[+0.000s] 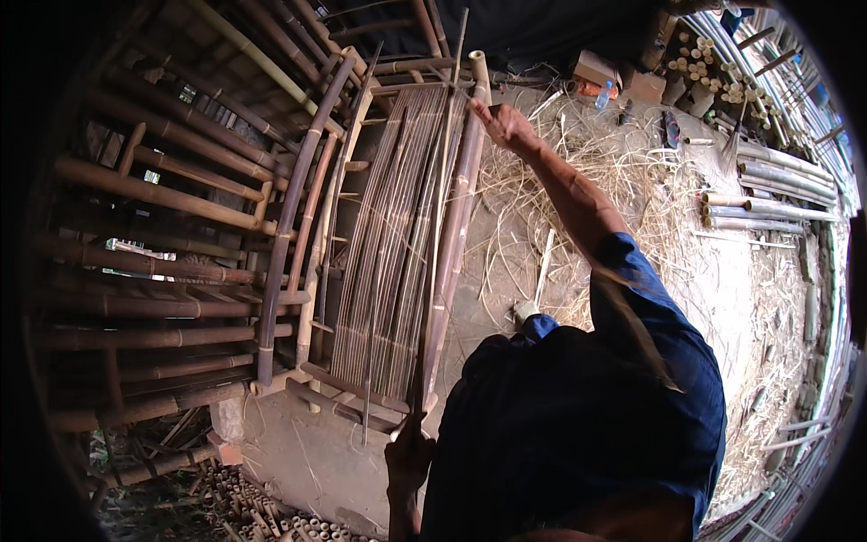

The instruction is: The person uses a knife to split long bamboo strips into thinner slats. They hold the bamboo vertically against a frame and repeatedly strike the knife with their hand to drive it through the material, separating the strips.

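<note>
Gripping one bamboo strip (440,226), two hands (408,456).

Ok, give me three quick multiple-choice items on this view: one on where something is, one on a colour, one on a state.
1. Where is the right hand?
A. at the far end of the frame of thin brown bamboo slats
B. on the straw-strewn ground
C. on the cut pole ends at the lower edge

2. What colour is the person's sleeve?
A. red
B. blue
C. white

3. How is the left hand?
A. hanging free, away from the frame
B. flat on the ground
C. closed on the near end of a long thin bamboo strip

Answers: 1 A, the arm stretches out to the frame's far end by the thick side pole. 2 B, the cloth is dark blue. 3 C, the fingers wrap the strip's end at the frame's near edge.
</note>
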{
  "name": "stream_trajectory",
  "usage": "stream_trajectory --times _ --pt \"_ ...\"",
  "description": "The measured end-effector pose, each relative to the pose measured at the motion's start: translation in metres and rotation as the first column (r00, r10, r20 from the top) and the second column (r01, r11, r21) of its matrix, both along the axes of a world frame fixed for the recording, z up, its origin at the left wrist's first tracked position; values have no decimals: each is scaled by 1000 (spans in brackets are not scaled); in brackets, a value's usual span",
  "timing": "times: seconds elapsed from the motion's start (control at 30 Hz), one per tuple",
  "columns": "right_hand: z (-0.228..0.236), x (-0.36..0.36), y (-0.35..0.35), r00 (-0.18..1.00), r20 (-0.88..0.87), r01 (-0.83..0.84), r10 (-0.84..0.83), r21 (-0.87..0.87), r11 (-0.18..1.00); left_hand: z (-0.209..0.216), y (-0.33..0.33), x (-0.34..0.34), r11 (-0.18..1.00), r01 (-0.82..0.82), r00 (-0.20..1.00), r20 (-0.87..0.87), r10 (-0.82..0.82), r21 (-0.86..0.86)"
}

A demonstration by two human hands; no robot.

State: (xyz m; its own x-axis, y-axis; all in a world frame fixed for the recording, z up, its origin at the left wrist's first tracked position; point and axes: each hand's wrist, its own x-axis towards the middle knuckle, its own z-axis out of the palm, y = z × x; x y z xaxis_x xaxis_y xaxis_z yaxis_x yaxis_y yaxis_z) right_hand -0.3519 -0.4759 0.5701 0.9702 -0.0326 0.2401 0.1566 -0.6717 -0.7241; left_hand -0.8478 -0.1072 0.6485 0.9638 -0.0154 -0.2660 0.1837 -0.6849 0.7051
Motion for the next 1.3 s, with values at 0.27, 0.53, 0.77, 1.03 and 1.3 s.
stream_trajectory --times 0.27,0.53,0.77,1.03,1.3 --pt "33 -79 71 925 -115 -84 362 867 490 -31 40 23 996 74 971 -225 -81 -39" --pt "31 -159 170 877 113 -451 466 525 721 -52 -52 213 888 -45 971 189 147 -458" --pt "13 -167 127 824 390 -292 412 -332 897 -50 -57 206 754 -244 928 80 365 -610" --pt "20 -129 93 877 284 -258 387 -402 879 -19 -53 144 856 -180 973 40 227 -485" --pt "32 -102 74 936 -100 -351 339 -370 860 -17 -39 101 927 -172 973 88 212 -332"
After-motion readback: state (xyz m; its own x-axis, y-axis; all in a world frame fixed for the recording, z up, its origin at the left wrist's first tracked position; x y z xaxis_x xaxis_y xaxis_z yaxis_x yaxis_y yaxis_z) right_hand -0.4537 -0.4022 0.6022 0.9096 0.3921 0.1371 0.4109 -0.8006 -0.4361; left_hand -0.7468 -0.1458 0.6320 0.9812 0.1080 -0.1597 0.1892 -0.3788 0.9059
